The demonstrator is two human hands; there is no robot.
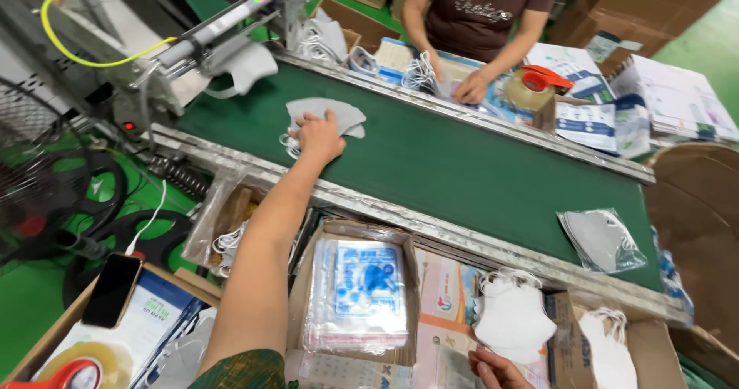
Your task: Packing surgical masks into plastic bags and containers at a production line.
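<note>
Nearest the camera, at the bottom left and well short of the green conveyor belt [462, 165], lie a roll of tape [85, 367] and a dark phone [112, 290] on a blue-and-white sheet. The left hand [318, 136] reaches over the near rail onto the belt's left end; its grip is flat, fingers pressed on a small stack of grey masks [327, 113], holding them down rather than pinching. Below the belt's near rail, an open carton holds clear printed bags [359, 296]. The right hand [496, 370] shows only in part at the bottom edge, just beside a pile of white masks [512, 320]; its grip cannot be told. A bagged grey mask [600, 239] lies at the belt's right end. Beyond the far rail, another person's hand [471, 88] handles packets.
</note>
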